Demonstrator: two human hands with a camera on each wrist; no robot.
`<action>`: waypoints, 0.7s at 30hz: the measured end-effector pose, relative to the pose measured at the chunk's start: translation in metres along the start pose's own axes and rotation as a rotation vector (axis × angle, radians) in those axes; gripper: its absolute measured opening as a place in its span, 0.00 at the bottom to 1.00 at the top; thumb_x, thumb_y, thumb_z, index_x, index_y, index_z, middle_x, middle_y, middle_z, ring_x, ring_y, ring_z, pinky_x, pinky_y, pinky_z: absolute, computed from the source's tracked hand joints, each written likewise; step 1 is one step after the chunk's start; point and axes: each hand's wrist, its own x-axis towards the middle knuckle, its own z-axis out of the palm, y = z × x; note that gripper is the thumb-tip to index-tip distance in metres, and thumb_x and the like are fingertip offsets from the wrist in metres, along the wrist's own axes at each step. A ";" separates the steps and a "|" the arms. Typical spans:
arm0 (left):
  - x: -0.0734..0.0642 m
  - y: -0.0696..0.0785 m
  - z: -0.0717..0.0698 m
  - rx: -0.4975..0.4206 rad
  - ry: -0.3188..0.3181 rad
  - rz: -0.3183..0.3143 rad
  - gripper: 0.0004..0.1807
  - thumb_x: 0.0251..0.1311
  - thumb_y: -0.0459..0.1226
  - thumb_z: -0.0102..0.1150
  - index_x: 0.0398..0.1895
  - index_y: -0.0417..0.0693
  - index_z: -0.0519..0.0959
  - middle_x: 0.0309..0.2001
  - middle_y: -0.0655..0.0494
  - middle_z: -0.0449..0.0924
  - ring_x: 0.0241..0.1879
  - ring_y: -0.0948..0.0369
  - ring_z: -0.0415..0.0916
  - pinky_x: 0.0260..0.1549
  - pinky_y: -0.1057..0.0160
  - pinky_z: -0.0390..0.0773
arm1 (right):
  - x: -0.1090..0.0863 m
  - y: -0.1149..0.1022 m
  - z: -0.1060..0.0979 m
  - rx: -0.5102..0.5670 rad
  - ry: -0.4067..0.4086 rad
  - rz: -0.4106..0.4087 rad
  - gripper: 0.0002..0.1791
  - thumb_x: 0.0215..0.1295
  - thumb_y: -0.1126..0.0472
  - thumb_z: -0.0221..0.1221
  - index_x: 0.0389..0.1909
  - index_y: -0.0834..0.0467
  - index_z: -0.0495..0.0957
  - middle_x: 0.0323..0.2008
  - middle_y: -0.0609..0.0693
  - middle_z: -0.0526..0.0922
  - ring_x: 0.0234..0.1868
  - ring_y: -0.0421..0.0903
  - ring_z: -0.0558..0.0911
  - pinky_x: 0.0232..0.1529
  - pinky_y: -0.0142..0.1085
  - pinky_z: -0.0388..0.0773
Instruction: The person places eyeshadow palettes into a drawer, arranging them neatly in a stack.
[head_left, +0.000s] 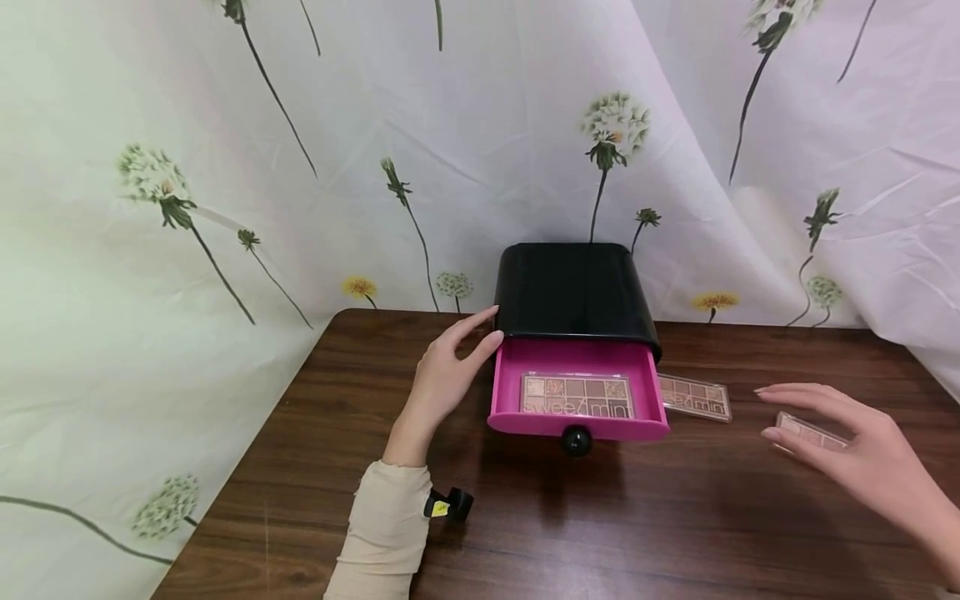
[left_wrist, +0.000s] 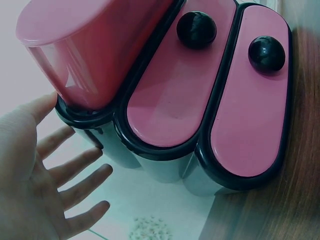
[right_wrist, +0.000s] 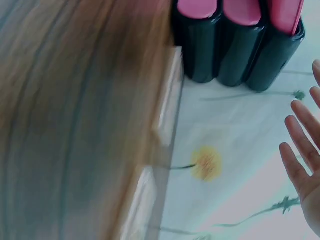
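Observation:
A black cabinet (head_left: 573,287) with three pink drawers stands against the back of the table, its top drawer (head_left: 577,427) pulled out. Inside that drawer lies an eyeshadow palette (head_left: 577,395) with a clear lid. My left hand (head_left: 441,367) is at the cabinet's left side, fingers extended; its thumb appears to touch the black rim in the left wrist view. Two more palettes are on the table to the right: one palette (head_left: 696,397) beside the cabinet, another palette (head_left: 813,431) partly hidden behind my right hand (head_left: 862,433). The right hand hovers with straight fingers and holds nothing.
The two lower drawers (left_wrist: 172,95) are closed, each with a round black knob (left_wrist: 196,30). A brown wooden table (head_left: 315,467) carries everything. Behind it hangs a white cloth (head_left: 300,108) printed with dandelions. A small black device (head_left: 450,504) sits at the left wrist.

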 end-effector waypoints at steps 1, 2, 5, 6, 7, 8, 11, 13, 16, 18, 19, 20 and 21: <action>0.000 0.000 0.000 0.001 -0.001 -0.001 0.27 0.65 0.63 0.53 0.67 0.76 0.72 0.66 0.65 0.70 0.67 0.60 0.65 0.64 0.41 0.63 | -0.003 0.003 -0.002 0.005 -0.003 0.019 0.30 0.45 0.78 0.72 0.52 0.57 0.83 0.49 0.42 0.82 0.52 0.29 0.76 0.51 0.17 0.65; 0.000 0.001 0.000 0.001 -0.002 -0.003 0.27 0.65 0.63 0.53 0.67 0.76 0.72 0.66 0.65 0.70 0.67 0.61 0.65 0.64 0.41 0.62 | -0.005 0.006 -0.003 0.006 -0.006 0.027 0.30 0.46 0.79 0.72 0.52 0.57 0.83 0.50 0.41 0.82 0.53 0.29 0.76 0.51 0.16 0.65; 0.001 0.001 0.000 -0.001 -0.002 0.000 0.27 0.65 0.63 0.53 0.67 0.75 0.72 0.66 0.65 0.71 0.67 0.61 0.65 0.64 0.41 0.62 | -0.011 0.017 -0.007 -0.017 -0.004 0.011 0.31 0.43 0.80 0.72 0.52 0.58 0.84 0.50 0.38 0.82 0.53 0.27 0.75 0.53 0.16 0.62; 0.001 0.001 0.000 0.001 -0.001 0.001 0.27 0.65 0.63 0.53 0.67 0.75 0.72 0.66 0.65 0.71 0.66 0.61 0.65 0.64 0.41 0.62 | -0.013 0.021 -0.008 -0.027 0.001 -0.004 0.32 0.42 0.81 0.72 0.52 0.58 0.84 0.50 0.39 0.82 0.53 0.27 0.75 0.54 0.16 0.62; 0.001 0.001 0.000 0.002 0.000 0.003 0.27 0.65 0.62 0.53 0.67 0.75 0.73 0.66 0.65 0.71 0.66 0.61 0.65 0.64 0.42 0.63 | -0.015 0.026 -0.009 -0.038 0.007 -0.017 0.33 0.40 0.81 0.72 0.51 0.58 0.84 0.50 0.39 0.82 0.54 0.26 0.74 0.54 0.16 0.61; 0.001 0.001 0.000 0.003 0.002 0.004 0.27 0.65 0.62 0.54 0.67 0.75 0.73 0.66 0.65 0.71 0.66 0.61 0.66 0.64 0.42 0.63 | -0.018 0.030 -0.010 -0.044 0.011 -0.025 0.33 0.39 0.82 0.72 0.51 0.58 0.84 0.50 0.39 0.82 0.54 0.26 0.74 0.54 0.16 0.61; 0.000 0.001 0.000 0.006 0.004 0.006 0.27 0.65 0.62 0.54 0.67 0.74 0.73 0.65 0.66 0.71 0.66 0.60 0.66 0.64 0.44 0.63 | -0.025 0.043 -0.012 -0.036 0.024 0.004 0.33 0.37 0.82 0.72 0.50 0.59 0.84 0.49 0.37 0.81 0.53 0.25 0.74 0.53 0.15 0.60; 0.000 0.001 0.000 0.007 0.004 0.006 0.27 0.65 0.62 0.54 0.67 0.75 0.73 0.65 0.66 0.71 0.66 0.60 0.66 0.64 0.43 0.63 | -0.031 0.051 -0.014 -0.029 0.037 0.034 0.32 0.37 0.82 0.72 0.49 0.60 0.84 0.49 0.33 0.80 0.53 0.24 0.73 0.52 0.15 0.59; 0.000 0.000 0.000 0.002 0.003 0.008 0.27 0.65 0.62 0.53 0.67 0.75 0.73 0.66 0.66 0.71 0.66 0.59 0.66 0.64 0.43 0.63 | -0.038 0.064 -0.016 -0.010 0.064 0.052 0.31 0.35 0.83 0.71 0.47 0.64 0.84 0.48 0.27 0.79 0.53 0.23 0.73 0.52 0.14 0.59; 0.000 0.001 0.000 0.002 0.003 0.007 0.27 0.65 0.62 0.53 0.67 0.75 0.72 0.66 0.66 0.71 0.67 0.60 0.65 0.64 0.43 0.63 | -0.042 0.072 -0.016 0.003 0.083 0.027 0.32 0.31 0.86 0.70 0.46 0.67 0.83 0.48 0.26 0.79 0.53 0.23 0.73 0.52 0.15 0.60; -0.001 0.001 0.000 0.003 0.003 0.006 0.27 0.65 0.63 0.53 0.67 0.75 0.72 0.66 0.66 0.71 0.67 0.61 0.65 0.65 0.43 0.63 | -0.044 0.076 -0.017 0.000 0.090 0.016 0.33 0.30 0.86 0.70 0.45 0.68 0.83 0.48 0.25 0.78 0.53 0.23 0.73 0.52 0.15 0.60; -0.001 0.001 0.000 0.002 0.003 0.007 0.27 0.65 0.62 0.53 0.67 0.75 0.72 0.66 0.66 0.71 0.67 0.61 0.65 0.65 0.43 0.63 | -0.045 0.080 -0.018 0.007 0.096 0.007 0.33 0.29 0.87 0.69 0.45 0.69 0.83 0.48 0.25 0.78 0.53 0.24 0.73 0.53 0.15 0.60; -0.001 0.001 0.000 0.003 0.004 0.006 0.27 0.65 0.62 0.53 0.67 0.75 0.72 0.66 0.66 0.71 0.67 0.62 0.65 0.65 0.43 0.63 | -0.047 0.084 -0.018 0.015 0.102 0.005 0.34 0.27 0.87 0.69 0.45 0.69 0.83 0.47 0.26 0.78 0.52 0.24 0.73 0.53 0.15 0.61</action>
